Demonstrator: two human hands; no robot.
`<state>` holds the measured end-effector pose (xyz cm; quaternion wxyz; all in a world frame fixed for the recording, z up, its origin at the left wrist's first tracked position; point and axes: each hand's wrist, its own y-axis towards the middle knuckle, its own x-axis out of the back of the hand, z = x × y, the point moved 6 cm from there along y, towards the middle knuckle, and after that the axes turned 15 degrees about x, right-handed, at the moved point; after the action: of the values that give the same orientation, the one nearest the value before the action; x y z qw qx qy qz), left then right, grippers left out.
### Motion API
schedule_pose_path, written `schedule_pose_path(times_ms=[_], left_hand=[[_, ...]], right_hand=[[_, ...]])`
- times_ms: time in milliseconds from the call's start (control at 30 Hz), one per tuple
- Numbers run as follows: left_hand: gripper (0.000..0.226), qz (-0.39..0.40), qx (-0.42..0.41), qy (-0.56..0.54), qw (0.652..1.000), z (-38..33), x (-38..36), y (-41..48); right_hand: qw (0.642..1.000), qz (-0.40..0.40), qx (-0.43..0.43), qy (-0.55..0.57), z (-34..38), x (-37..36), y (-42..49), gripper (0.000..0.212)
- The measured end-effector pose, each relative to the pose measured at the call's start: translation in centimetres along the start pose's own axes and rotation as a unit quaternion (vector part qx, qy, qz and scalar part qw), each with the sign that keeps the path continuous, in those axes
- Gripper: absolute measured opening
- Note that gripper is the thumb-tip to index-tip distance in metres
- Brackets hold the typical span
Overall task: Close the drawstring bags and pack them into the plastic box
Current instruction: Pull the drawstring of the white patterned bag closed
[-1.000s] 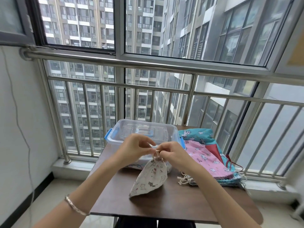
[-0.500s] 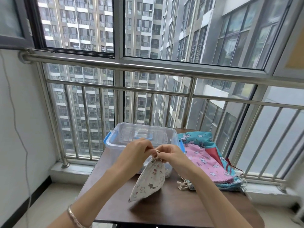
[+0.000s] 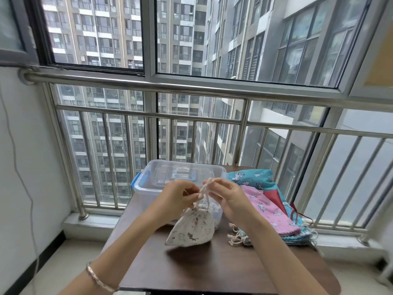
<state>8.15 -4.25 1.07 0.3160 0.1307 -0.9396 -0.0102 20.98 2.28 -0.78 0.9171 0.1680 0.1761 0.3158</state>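
Observation:
A small white drawstring bag (image 3: 192,227) printed with little animals hangs above the brown table (image 3: 191,269), its mouth gathered tight. My left hand (image 3: 178,194) pinches the cord at the bag's neck. My right hand (image 3: 225,194) pinches the cord ends, which stick up between both hands. Behind them stands the clear plastic box (image 3: 148,184) with blue latches; its lid looks to be on. A pile of flat bags lies to the right: a pink one (image 3: 270,211) on top, a teal one (image 3: 255,176) beneath, and a dark red one (image 3: 276,196).
Loose cream cords (image 3: 236,238) from the pile lie on the table near my right forearm. A steel railing (image 3: 191,122) and window run close behind the table. A white wall (image 3: 25,167) with a thin cable stands at the left.
The bag has lifted a little and its cord ends now stick up higher between my hands. The view has tilted slightly.

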Motion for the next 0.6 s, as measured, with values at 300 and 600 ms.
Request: schedule_pose_path(times_ms=[300, 600], left_hand=[[0.003, -0.057, -0.070, 0.095, 0.991, 1.2, 2.1, -0.4], [0.003, -0.235, -0.179, 0.248, 0.923, -3.5, 0.3, -1.4]], right_hand=[[0.992, -0.116, -0.046, 0.000, -0.8, 3.4, -1.2, 0.009], [0.900, 0.098, -0.055, -0.422, -0.9, 0.4, -0.2, 0.044]])
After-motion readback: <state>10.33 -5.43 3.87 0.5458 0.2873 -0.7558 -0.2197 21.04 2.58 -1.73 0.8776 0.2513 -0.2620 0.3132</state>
